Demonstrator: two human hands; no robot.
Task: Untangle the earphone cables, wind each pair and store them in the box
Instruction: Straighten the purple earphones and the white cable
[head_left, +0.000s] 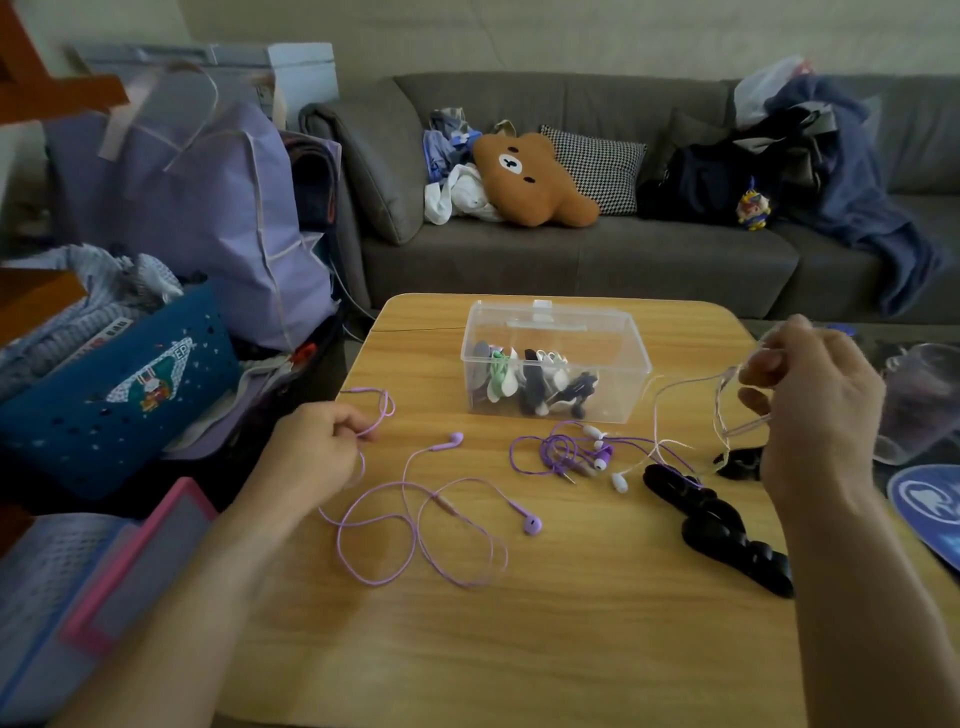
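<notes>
Step in hand: untangling, with two pairs being pulled apart. Nothing wound yet among the loose sets.

Left hand (317, 447): fingers curled, pinching one end of the lilac earphone cable (415, 525) near the table's left edge. Rest of that cable lies slack in open loops on the wooden table (519, 649), both buds free and apart from the other sets.

Right hand (815, 405): raised above the right edge, fingers closed around a loop of the pale clear cable (675, 415). Cable runs down from the hand to the tabletop; white bud (619, 482) at its far end, just beside the dark purple earphones (566, 452). Possibly still crossed with that purple knot; overlap too fine to resolve.

Clear box (556, 364): at table centre, lid open, already holding several wound bundles. Black clips (722, 530) lie in front of the right hand.

Next move, as judged: draw the clear cable gently away from the purple knot, checking for snags. Then loop one freed pair into a coil, secure, drop in box. Risk: tugging tightens the purple knot.
</notes>
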